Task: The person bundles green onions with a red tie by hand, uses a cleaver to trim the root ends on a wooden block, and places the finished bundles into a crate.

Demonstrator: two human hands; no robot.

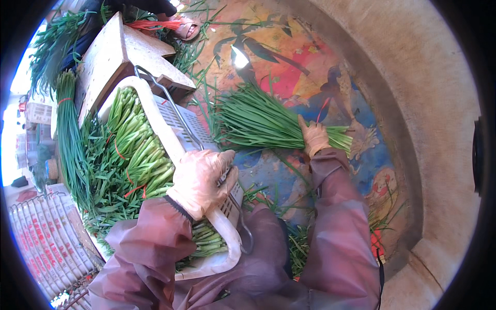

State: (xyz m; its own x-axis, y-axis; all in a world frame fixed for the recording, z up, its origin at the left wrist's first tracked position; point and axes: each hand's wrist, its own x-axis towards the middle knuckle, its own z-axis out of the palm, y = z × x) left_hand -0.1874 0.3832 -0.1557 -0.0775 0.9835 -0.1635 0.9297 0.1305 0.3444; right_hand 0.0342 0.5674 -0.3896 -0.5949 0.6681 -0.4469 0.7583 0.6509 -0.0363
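Note:
My left hand [203, 182], in a thin pale glove, is closed around the metal handle [182, 120] of a white perforated plastic basket [159, 116]. Bundles of green stalks with pale cut ends [139, 143], some tied with red bands, fill the basket. To the right, my right hand [314, 136], also gloved, grips a large bunch of Chinese chives [259, 118] near its pale stem ends. Its leaves fan out to the left over the floor. A thin red tie [322, 110] sticks up beside the fingers. Part of the handle is hidden under my left hand.
A wooden stand [112, 58] is beyond the basket, with another person's sandalled foot [188, 28] and red ties [155, 24] near it. A tied bunch of long greens [69, 116] lies along the basket's far side. Loose leaves litter the patterned floor [286, 69]; a wall [438, 116] curves at right.

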